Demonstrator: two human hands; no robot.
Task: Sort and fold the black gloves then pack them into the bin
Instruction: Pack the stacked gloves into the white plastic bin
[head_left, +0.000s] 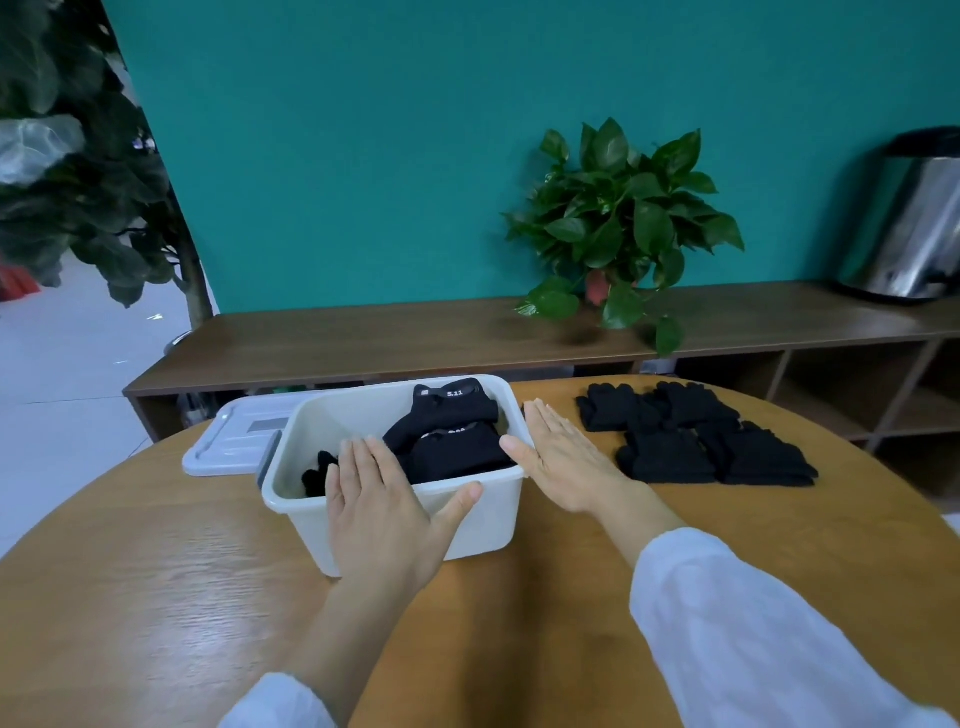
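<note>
- Packing step, by my read; white bin (483, 519) on round table (156, 571) already has folded black gloves (449, 441) at its right end
- L hand (382, 512) flat, fingers straight, over bin's near rim; holds nothing
- R hand (563, 457) flat beside bin's right wall, thumb at rim; empty
- Glove pile (696, 436) waits to R hand's right, apart from bin
- Next: prob reach R to pile, lift a folded set whole, lay it in bin's free left part

Wooden table (156, 597): bin (483, 525), lid (228, 441), gloves (696, 436).
</note>
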